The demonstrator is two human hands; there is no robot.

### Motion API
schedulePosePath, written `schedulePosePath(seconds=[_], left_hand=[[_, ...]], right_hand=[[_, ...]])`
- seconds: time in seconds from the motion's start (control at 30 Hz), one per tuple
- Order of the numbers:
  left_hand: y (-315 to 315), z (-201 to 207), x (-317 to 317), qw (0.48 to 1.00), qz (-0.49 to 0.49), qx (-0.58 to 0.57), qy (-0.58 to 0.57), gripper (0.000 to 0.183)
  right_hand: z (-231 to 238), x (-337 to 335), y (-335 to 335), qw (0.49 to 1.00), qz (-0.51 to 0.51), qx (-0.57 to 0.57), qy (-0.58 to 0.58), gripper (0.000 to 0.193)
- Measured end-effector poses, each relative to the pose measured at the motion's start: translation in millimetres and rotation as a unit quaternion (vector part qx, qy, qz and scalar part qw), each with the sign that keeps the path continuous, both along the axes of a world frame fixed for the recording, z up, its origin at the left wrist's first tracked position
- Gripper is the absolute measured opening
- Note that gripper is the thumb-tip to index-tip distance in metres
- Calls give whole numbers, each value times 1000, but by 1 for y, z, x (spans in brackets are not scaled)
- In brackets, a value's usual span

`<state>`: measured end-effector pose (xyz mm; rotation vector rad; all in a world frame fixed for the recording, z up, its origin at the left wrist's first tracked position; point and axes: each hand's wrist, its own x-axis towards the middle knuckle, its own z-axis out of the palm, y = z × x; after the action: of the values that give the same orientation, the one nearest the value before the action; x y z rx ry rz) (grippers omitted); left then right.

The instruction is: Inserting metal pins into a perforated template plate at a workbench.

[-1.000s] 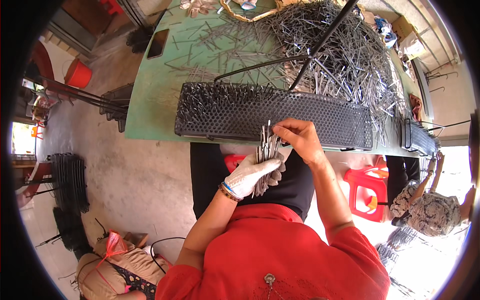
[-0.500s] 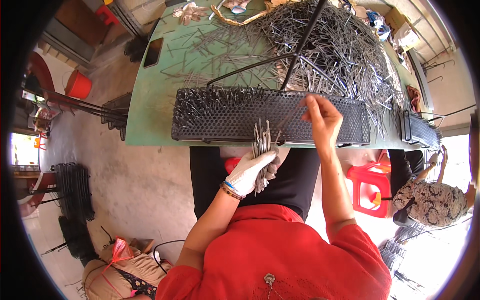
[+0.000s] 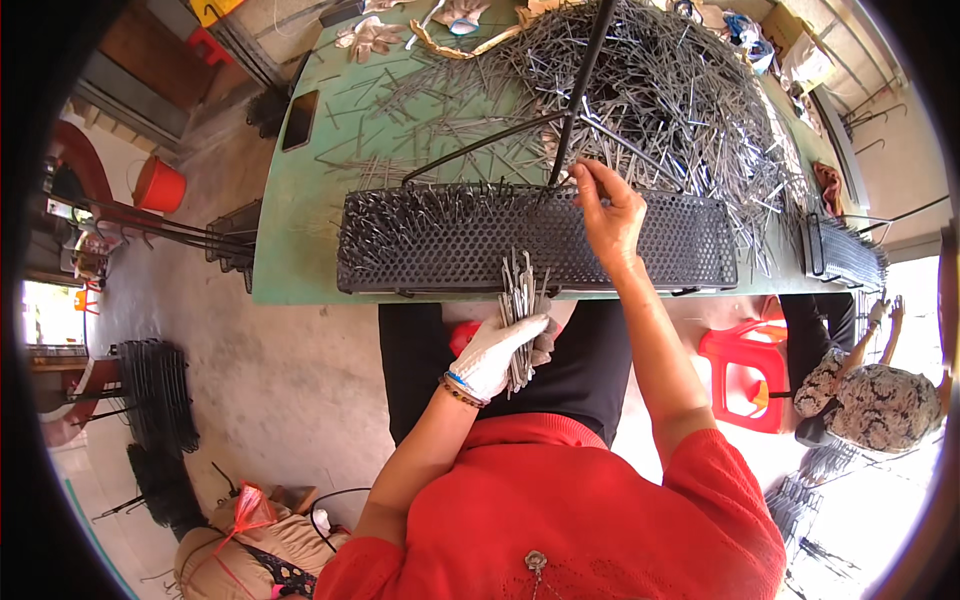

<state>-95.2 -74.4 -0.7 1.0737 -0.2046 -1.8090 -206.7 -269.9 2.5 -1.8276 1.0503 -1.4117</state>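
My gloved left hand (image 3: 500, 352) is closed around a bundle of thin metal strips (image 3: 519, 285), held upright just off the table's near edge. In front of it lies a long black perforated metal rack (image 3: 640, 245). Many strips (image 3: 400, 215) stand in the holes at its left half, while the right half shows bare holes. My bare right hand (image 3: 610, 210) is over the rack's far edge, beside the black rod frame (image 3: 578, 115). Its thumb and forefinger are pinched together on a thin metal strip, mostly hidden at the fingertips.
A large heap of loose metal strips (image 3: 660, 90) covers the far right of the green table (image 3: 300, 220). A phone (image 3: 300, 120) and spare gloves (image 3: 370, 38) lie farther left. Another rack (image 3: 840, 255) stands at right, near a co-worker (image 3: 880, 405). A red stool (image 3: 745, 375) is below.
My right hand has moved left and away from me, to the rack's far edge near the upright rod. My left hand still holds the bundle in nearly the same place.
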Motion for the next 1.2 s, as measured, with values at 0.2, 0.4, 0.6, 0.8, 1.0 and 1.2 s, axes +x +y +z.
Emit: schedulePosePath(seconds=[0.2,0.4,0.6,0.8,1.0,1.2], left_hand=[[0,-2,-1,1000,14,-8,4,20],[0,-4,0,1000,10,0,15,19],[0,-7,1,1000,3,-13,18,19],[0,-8,1,1000,-2,-3,17,22],[2,-7,1,1000,1,-2,9,23],[2,-7,2,1000,0,-20,7,24]], right_hand=[[-10,4,3,995,15,-75,58,15],[-6,5,7,989,24,-112,93,15],[-13,7,9,989,7,-127,76,16],[-21,12,9,999,-3,-23,34,16],[-15,8,13,992,28,-82,94,18],[9,-10,32,996,6,10,89,24]])
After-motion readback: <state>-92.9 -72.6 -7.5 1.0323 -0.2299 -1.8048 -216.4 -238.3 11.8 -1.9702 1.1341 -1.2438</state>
